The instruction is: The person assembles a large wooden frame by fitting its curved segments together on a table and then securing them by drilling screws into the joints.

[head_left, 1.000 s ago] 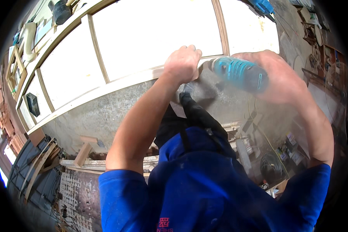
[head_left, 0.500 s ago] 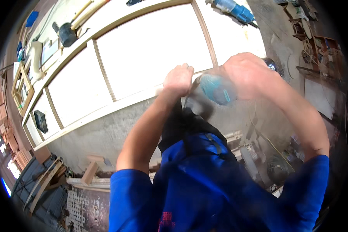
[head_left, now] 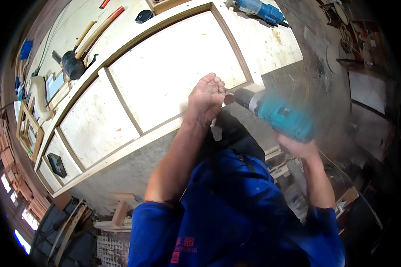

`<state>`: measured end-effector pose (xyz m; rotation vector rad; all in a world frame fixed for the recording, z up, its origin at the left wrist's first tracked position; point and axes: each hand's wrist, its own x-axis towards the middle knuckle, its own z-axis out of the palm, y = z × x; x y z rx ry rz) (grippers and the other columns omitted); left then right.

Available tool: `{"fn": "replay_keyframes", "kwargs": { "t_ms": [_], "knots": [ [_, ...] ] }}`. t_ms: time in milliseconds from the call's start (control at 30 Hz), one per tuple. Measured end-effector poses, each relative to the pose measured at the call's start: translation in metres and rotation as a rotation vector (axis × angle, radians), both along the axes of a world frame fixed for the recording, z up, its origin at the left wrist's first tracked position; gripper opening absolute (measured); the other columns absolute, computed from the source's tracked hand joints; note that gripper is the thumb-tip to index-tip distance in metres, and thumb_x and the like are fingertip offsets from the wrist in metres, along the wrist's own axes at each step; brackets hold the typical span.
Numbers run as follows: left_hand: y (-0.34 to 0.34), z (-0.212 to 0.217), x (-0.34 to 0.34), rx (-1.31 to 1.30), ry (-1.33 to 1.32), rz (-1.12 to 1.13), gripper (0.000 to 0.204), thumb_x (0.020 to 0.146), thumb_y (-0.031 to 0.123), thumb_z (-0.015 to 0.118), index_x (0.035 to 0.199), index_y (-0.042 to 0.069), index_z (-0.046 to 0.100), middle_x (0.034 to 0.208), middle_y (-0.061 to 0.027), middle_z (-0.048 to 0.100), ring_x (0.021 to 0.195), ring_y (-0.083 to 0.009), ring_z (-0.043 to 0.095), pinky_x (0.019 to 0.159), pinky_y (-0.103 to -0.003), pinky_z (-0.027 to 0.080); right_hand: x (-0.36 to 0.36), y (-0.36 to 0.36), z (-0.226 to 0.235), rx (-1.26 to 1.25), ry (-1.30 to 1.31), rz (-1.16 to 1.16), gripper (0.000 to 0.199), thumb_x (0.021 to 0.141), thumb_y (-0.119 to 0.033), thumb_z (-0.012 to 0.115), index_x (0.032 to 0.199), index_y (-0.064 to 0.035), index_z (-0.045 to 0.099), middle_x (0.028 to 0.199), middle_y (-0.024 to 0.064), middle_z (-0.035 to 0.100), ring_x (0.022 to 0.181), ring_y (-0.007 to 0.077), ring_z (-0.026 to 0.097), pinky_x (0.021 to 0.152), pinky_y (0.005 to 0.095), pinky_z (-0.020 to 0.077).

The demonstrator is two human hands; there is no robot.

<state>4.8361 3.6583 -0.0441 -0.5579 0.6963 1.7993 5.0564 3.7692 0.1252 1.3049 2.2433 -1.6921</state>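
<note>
A teal cordless drill [head_left: 285, 116], blurred by motion, is in my right hand [head_left: 297, 144], which is wrapped round its handle. Its black chuck points left, toward my left hand [head_left: 206, 95]. That hand has curled fingers and sits at the near edge of a wooden frame [head_left: 160, 125], close to the bit's tip; what it pinches, if anything, is too small to make out. The frame has crossbars and lies on a pale board [head_left: 276, 49].
A rubber mallet [head_left: 73, 65], a handsaw with a cream handle [head_left: 38, 95] and a small wooden frame [head_left: 26, 131] lie at the left. A black box [head_left: 56, 164] sits inside the large frame. Another blue power tool [head_left: 260, 10] rests at the far right of the board.
My right hand has come down and toward me, swinging the drill from upright to nearly level. My left hand stays by the frame's near edge, now turned with its curled fingers showing.
</note>
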Motion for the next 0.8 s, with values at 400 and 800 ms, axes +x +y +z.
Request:
{"fn": "replay_keyframes", "kwargs": {
  "t_ms": [400, 800],
  "knots": [
    [0.036, 0.021, 0.017, -0.066, 0.004, 0.071, 0.037, 0.096, -0.013, 0.044, 0.132, -0.007, 0.037, 0.128, -0.0220, 0.045, 0.118, -0.0275, 0.052, 0.116, -0.039, 0.043, 0.012, 0.004, -0.014, 0.009, 0.106, -0.075, 0.021, 0.076, -0.007, 0.074, 0.095, -0.0009, 0.072, 0.086, 0.0097, 0.073, 0.075, 0.0186, 0.069, 0.072, 0.0321, 0.0548],
    [0.101, 0.020, 0.055, -0.215, -0.058, -0.129, 0.031, 0.098, -0.006, 0.051, 0.128, -0.009, 0.041, 0.109, -0.0184, 0.056, 0.095, -0.0263, 0.061, 0.086, -0.038, 0.056, 0.044, 0.048, -0.034, 0.181, 0.223, 0.061, 0.061, 0.077, -0.002, 0.073, 0.136, -0.0024, 0.061, 0.117, 0.0185, 0.072, 0.098, 0.0292, 0.074, 0.088, 0.0345, 0.0565]
  ]
}}
